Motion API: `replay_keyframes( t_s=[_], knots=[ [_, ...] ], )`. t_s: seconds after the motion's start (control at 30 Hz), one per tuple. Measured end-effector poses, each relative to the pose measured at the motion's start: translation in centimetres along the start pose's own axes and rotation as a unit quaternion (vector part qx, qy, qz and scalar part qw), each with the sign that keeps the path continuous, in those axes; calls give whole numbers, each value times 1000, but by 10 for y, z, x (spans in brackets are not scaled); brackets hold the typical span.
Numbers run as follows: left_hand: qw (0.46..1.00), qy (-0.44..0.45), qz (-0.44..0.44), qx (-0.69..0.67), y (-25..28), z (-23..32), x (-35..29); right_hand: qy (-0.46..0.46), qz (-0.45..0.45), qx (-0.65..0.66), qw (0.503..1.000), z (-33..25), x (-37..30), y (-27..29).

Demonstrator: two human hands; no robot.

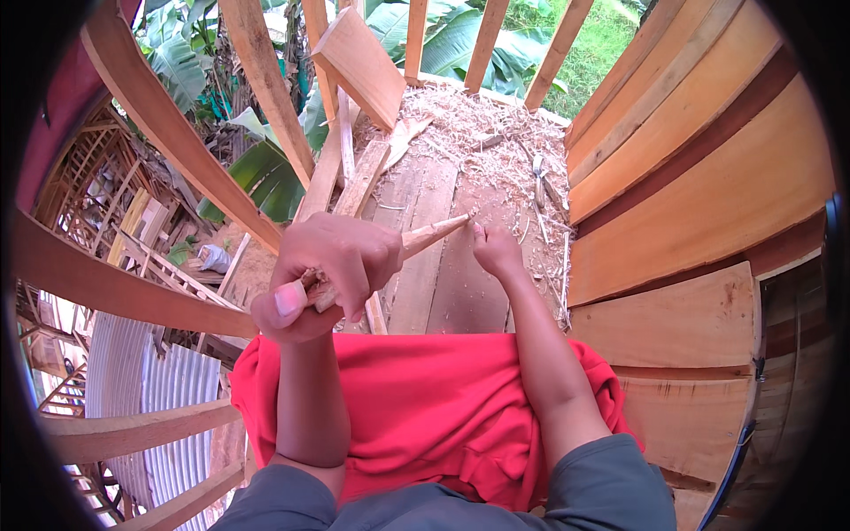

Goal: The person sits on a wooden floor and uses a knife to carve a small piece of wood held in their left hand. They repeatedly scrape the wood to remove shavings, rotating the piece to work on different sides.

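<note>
A tapering, pale wooden stick [431, 234] slanted from the person's left grip [332, 265] toward the right grip [497, 250].
The left grip was curled tightly round the stick's near part, pinching it, while the stick ran far and right above a brown plank floor [460, 292], its narrow tip just beside the right grip; that grip was balled, and whether it pinched anything could not be told. A bright red cloth [425, 389] spread near, beneath the forearms; pale, curly wood shavings [496, 115] littered the floor's far part, and a wall of orange-brown boards [699, 221] stood on the right.
</note>
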State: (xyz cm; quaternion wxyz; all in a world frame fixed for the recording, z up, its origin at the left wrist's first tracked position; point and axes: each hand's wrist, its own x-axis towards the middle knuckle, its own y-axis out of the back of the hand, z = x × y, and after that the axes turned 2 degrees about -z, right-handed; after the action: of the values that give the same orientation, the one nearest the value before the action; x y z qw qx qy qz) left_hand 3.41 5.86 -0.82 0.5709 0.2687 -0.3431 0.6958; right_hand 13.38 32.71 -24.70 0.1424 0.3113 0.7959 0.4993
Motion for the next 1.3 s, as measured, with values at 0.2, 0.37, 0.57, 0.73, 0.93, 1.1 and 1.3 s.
replay_keyframes(
  t_s=[0.2,0.37,0.57,0.73,0.93,1.1,1.3],
  knots=[
    [1000,-6,-3,-4,9,-2,0,-4,-13,82,997,14,8,-1],
    [999,17,41,13,3,3,-4,16,-61,166,984,-31,1,12],
    [995,-22,96,19,3,-1,-3,25,-36,166,985,-54,-2,14],
    [995,-8,100,2,5,-4,-1,-7,-57,176,983,-10,1,1],
    [988,-8,149,28,8,2,-10,69,-55,164,983,-93,-16,37],
    [993,-5,121,-8,3,-6,0,-22,-62,129,989,-7,2,5],
    [994,1,113,7,11,2,-14,74,-100,162,979,-81,-19,37]
  ],
)
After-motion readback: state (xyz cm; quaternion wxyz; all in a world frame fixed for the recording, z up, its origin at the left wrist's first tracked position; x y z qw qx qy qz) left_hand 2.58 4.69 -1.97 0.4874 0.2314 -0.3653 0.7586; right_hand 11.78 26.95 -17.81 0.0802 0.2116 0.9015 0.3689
